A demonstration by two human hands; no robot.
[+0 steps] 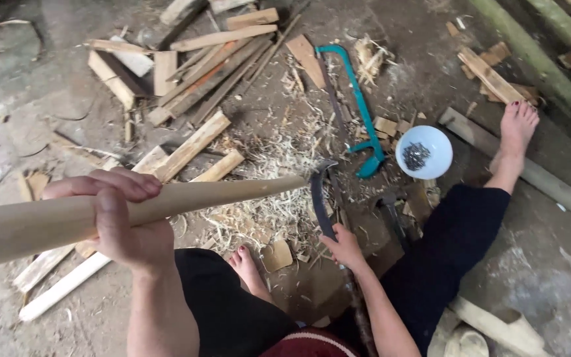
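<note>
My left hand (123, 215) grips a long, smooth, pale wooden pole (226, 193) that tapers toward its far end and runs from the left edge to the middle of the view. My right hand (345, 248) holds the handle of a dark billhook (320, 198), whose curved blade rises to the pole's tip. Pale wood shavings (272, 165) lie on the floor under the pole's end. My bare feet (517, 129) and dark trouser legs show below and at the right.
A teal-framed bow saw (358, 99) lies beyond the billhook. A white bowl (424, 152) holding dark nails sits at the right. Split wood pieces (193, 66) are piled at the back. Green bamboo poles (543, 66) cross the upper right. Planks (61, 284) lie at the lower left.
</note>
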